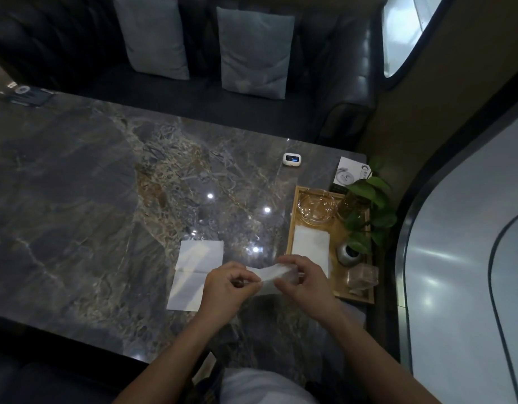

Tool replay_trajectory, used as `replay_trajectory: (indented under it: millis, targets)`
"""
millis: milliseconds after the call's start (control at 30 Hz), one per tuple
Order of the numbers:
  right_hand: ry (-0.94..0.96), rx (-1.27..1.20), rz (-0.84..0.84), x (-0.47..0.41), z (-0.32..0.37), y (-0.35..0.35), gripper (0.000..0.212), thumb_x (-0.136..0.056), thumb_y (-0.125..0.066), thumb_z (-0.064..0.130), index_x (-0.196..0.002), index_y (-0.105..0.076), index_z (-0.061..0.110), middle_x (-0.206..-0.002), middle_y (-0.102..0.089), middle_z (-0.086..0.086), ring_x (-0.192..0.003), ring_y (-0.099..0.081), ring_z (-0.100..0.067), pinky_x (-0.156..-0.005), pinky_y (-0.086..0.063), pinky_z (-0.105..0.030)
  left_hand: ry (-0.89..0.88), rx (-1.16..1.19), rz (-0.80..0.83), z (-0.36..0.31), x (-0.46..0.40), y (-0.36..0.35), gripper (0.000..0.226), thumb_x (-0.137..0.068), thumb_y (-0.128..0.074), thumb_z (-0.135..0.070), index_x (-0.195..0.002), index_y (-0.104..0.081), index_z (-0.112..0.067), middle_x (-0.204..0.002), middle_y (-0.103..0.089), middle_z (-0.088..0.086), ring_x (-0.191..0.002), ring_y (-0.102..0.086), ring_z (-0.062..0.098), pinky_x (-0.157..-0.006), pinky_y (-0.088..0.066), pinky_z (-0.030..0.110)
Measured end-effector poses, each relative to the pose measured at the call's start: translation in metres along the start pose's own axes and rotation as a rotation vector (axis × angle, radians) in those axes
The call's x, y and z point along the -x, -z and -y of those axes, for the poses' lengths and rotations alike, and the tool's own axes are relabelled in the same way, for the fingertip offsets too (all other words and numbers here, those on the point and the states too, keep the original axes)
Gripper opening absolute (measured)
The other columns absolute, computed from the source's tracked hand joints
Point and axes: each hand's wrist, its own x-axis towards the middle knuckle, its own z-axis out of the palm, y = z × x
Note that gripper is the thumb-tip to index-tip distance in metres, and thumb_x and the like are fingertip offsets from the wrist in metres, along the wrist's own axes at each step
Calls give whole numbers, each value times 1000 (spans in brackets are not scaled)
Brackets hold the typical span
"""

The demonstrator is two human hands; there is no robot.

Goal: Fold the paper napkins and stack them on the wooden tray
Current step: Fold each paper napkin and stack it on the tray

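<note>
Fingers of both hands pinched on one paper napkin point(270, 274), and it's up off the marble table point(76, 185); the left hand point(227, 290) nips its left end between thumb and curled fingers, the right hand point(303, 279) grips the right end, fingers bent over the top edge; the napkin sags a little in the middle between them, a narrow, slightly blurred white strip; how many layers it has, I cannot tell. Just left of the hands, a second napkin point(193, 272) lies flat and open on the table, crease lines crossing it, its right edge partly hidden by the left hand. Right of the hands sits the wooden tray point(291, 228), close to the table's right edge; a folded napkin point(310, 243) lies inside it already, its near edge tucked behind the right hand. Sharing the tray: a clear glass dish point(317, 205) at the far end, a potted green plant point(368, 205), a small round silver pot point(348, 253), a clear glass block point(362, 277) at the near right. Beyond the tray, a small white device point(291, 159) and a printed card point(349, 172); across the table, a dark sofa with two grey cushions point(254, 53).
</note>
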Motion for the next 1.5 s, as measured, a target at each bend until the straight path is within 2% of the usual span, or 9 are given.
replay_trajectory:
  millis: [200,333,433,567,833,1000,1133,1367,1500]
  targets:
    - [239,364,-57,1,-4,-1,16,-75,-77,31,-91,-74,33,-135,-51,2,-130,-36,-12,-106,-34,-33,-36,-93,26,-1,0,-5,15,-71,-84,-18,-71,-77,-30,-83,-54,-8,-74,-57,7,-65,-46,17]
    - [229,317,-23,2,6,-1,2,-79,-73,30,-79,-74,28,-90,-67,19,-90,-59,2,-82,-46,-22,-47,-97,32,-3,0,-3,16,-73,-82,-20,-75,-73,-33,-114,-56,-18,-114,-48,-3,-86,-39,12]
    - [87,95,18,3,11,1,7,-83,-71,23,-77,-73,23,-70,-68,13,-70,-64,-3,-62,-47,-14,40,92,98,-5,0,-3,27,-74,-82,-17,-93,-67,-29,-105,-68,-13,-104,-62,1,-83,-51,16]
    - [-19,-109,-21,3,11,6,9,-88,-69,21,-86,-69,12,-83,-71,-2,-76,-68,-13,-64,-56,-25,182,227,161,-3,-1,-2,47,-71,-84,-11,-109,-59,-23,-104,-73,4,-94,-71,17,-76,-61,36]
    - [-165,-208,-33,5,5,12,30,-79,-77,11,-97,-53,13,-82,-69,-9,-72,-67,-25,-68,-56,-36,321,438,12,-9,-8,-11,41,-81,-73,0,-113,-55,-17,-105,-75,6,-95,-72,17,-76,-60,33]
    - [-110,-262,-66,10,2,14,37,-80,-74,4,-102,-51,21,-102,-65,-9,-79,-69,-36,-72,-59,-50,275,435,-21,-16,-15,-19,47,-82,-74,-4,-119,-51,-22,-103,-71,10,-92,-71,23,-66,-59,29]
    - [-97,-237,-120,11,-2,19,23,-85,-69,4,-106,-67,15,-105,-69,-1,-82,-71,-30,-73,-61,-51,211,376,59,-20,-15,-25,42,-81,-74,0,-117,-63,-20,-113,-68,4,-93,-70,15,-70,-60,28]
    - [-166,-231,-135,11,-12,29,42,-88,-68,9,-127,-61,23,-83,-72,-18,-71,-68,-35,-68,-60,-47,205,186,143,-18,-20,-35,47,-81,-73,1,-117,-65,-29,-113,-66,1,-96,-66,15,-69,-59,22]
    - [-159,-218,-133,10,-20,33,48,-88,-68,10,-132,-56,24,-107,-69,-10,-85,-70,-18,-74,-63,-35,223,160,164,-19,-25,-43,54,-80,-72,1,-124,-62,-29,-111,-64,2,-95,-64,17,-65,-59,21]
